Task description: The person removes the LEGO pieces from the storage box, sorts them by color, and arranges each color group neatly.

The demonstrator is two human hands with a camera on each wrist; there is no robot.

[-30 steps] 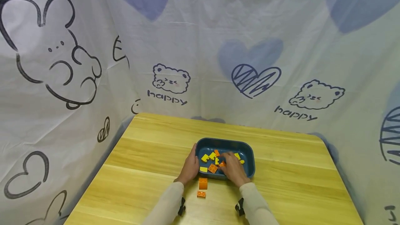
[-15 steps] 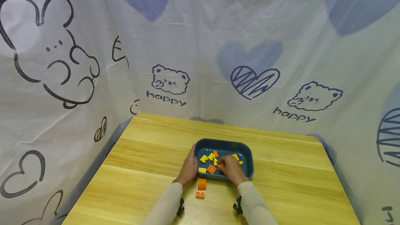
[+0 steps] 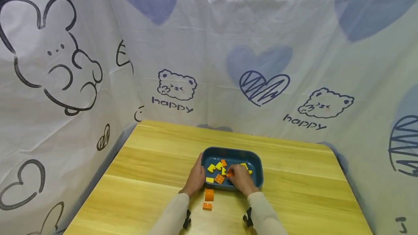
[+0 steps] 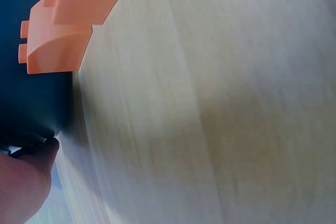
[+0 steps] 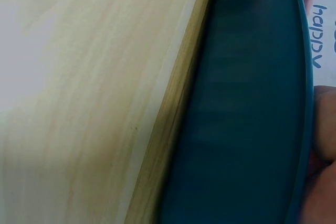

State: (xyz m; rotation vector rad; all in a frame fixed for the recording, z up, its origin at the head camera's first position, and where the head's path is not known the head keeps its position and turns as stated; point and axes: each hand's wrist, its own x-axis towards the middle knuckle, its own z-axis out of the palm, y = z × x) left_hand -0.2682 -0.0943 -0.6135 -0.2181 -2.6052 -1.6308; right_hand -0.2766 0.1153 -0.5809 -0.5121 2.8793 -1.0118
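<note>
Low in the middle of the frame, inside the blue tray (image 3: 236, 155), the orange brick (image 3: 230, 174) is pinched in the fingers of your right hand (image 3: 242, 177), while your left hand (image 3: 195, 177) rests along the tray's left side, fingers straight. The brick looks like light, hard plastic, so it shouldn't squash or break easily, but its smooth sides could slip. Hold it by two flat sides, below any bumps.

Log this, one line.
left hand: touching dark blue rectangular tray; right hand: in tray, at orange studded brick, grip unclear; wood-grain table: two orange studded bricks
</note>
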